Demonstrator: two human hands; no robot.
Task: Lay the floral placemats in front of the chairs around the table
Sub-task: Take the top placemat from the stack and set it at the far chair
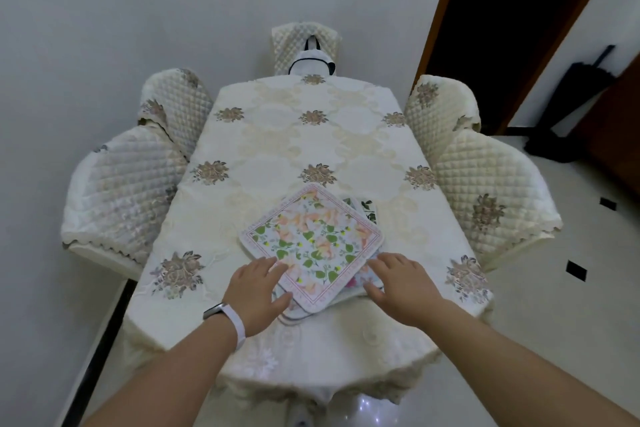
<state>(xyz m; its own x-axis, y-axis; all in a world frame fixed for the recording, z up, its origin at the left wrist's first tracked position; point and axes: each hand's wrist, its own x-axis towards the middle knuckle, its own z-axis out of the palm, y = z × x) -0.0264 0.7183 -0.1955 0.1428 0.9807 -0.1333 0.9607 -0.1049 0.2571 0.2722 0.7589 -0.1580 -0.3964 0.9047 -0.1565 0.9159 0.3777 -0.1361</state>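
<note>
Here, left hand (258,291): fingers spread flat on the mats' (311,239) left edge.
Right hand (398,284): fingers spread, touching their right edge.
Mats: stacked between both hands, on table (277,135).

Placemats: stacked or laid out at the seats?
Stacked. The top placemat lies on lower placemats whose edges peek out, one pile at the near end of the table. The left hand and right hand touch it.

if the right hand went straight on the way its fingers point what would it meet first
The right hand would meet the stack of floral placemats at once; its fingertips seem to touch its right edge.
</note>
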